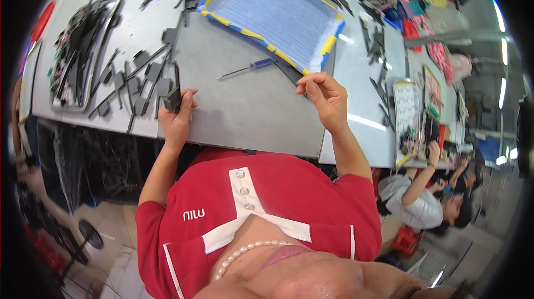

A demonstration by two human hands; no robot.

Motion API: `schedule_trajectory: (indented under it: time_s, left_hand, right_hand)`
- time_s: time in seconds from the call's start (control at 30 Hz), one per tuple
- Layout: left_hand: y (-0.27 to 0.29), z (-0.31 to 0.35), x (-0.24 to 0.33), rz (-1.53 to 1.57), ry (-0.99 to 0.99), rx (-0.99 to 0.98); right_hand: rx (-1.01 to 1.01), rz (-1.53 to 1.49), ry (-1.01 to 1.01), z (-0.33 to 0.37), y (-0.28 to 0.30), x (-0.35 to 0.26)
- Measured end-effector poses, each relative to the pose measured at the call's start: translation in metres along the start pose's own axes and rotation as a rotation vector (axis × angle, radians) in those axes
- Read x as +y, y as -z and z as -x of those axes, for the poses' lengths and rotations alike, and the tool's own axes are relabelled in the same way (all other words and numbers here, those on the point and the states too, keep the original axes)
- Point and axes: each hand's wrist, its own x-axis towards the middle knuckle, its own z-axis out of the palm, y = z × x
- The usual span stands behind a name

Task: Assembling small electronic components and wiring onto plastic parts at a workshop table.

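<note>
My left hand (177, 116) is closed around a dark grey plastic part (173, 98), a slim bar with a blocky piece, held upright near the table's front edge. Right of it, my right hand (325, 99) is closed, thumb against fingers, at the near corner of a blue tray. A dark grey plastic strip (286, 70) runs from under the tray's edge to these fingertips, which seem to pinch its end. Between the hands lies a screwdriver (258, 64) with a blue handle, its shaft pointing left.
The blue tray (253, 33), edged with yellow tape, sits farther back. Several loose dark grey parts (136, 79) lie at left, beside a metal tray (89, 99) of black pieces. More dark parts (378, 43) lie at right. A co-worker (414, 199) sits at the right.
</note>
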Motion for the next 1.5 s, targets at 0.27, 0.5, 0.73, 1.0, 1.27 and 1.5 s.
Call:
schedule_trajectory:
  time_s: [0.27, 0.5, 0.73, 1.0, 1.27, 1.5]
  left_hand:
    - [0.023, 0.000, -0.005, 0.115, 0.126, -0.042]
    - [0.024, -0.007, -0.001, 0.179, 0.306, -0.103]
    - [0.018, -0.001, 0.003, 0.291, 0.257, -0.168]
    - [0.009, -0.001, 0.010, 0.195, 0.361, -0.208]
    - [0.029, -0.007, -0.001, 0.147, 0.134, -0.034]
    - [0.022, -0.004, -0.001, 0.121, 0.086, -0.056]
  right_hand:
    - [-0.343, -0.600, 0.491, 0.032, -0.089, -0.113]
    - [-0.293, -0.589, 0.680, -0.019, -0.142, -0.112]
    - [-0.297, -0.571, 0.857, -0.031, -0.165, -0.124]
    - [-0.422, -0.600, 0.910, -0.012, -0.166, -0.125]
    - [-0.130, -0.653, 0.922, -0.003, -0.139, -0.147]
    - [0.034, -0.187, 1.163, 0.032, -0.098, -0.124]
